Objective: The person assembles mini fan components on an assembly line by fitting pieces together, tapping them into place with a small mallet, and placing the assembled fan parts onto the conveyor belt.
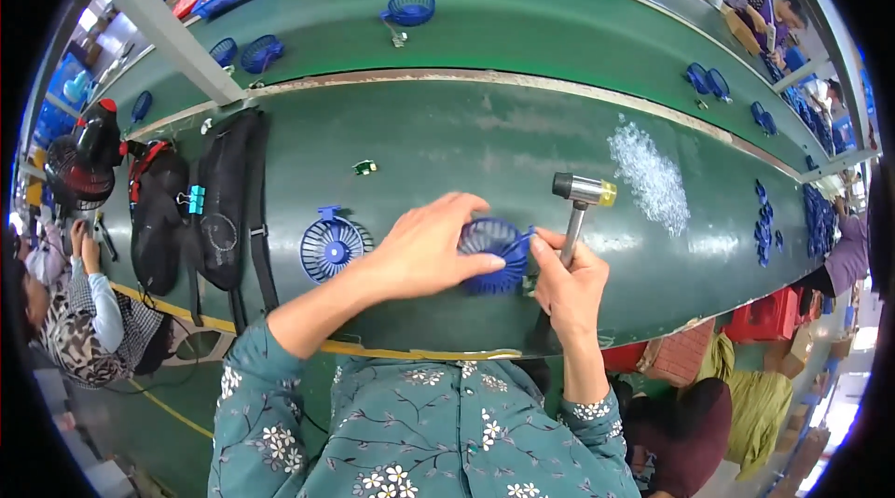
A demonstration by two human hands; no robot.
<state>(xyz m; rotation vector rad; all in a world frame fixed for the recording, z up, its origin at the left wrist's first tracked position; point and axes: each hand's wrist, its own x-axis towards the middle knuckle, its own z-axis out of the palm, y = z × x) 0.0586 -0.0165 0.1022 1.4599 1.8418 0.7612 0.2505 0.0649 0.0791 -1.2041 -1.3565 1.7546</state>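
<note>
My left hand [419, 251] curves round a round blue fan housing [494, 251] with slatted sides, thumb along its near side. My right hand [573, 288] grips a hammer [578, 204] with a metal head, one black face and one yellow face, its head pointing up and away. The right fingertips also touch the housing's right edge. To the left of my left hand lies another blue fan housing [334, 248], hub showing. A small green circuit board [365, 167] rests farther back.
Small clear plastic pieces [650, 176] are heaped at the right, with several blue parts [764, 223] beyond. A black bag [228, 209] lies left. Behind a pale ledge [485, 78], a green conveyor [522, 32] carries fan housings [411, 8]. Co-workers [89, 311] sit at both sides.
</note>
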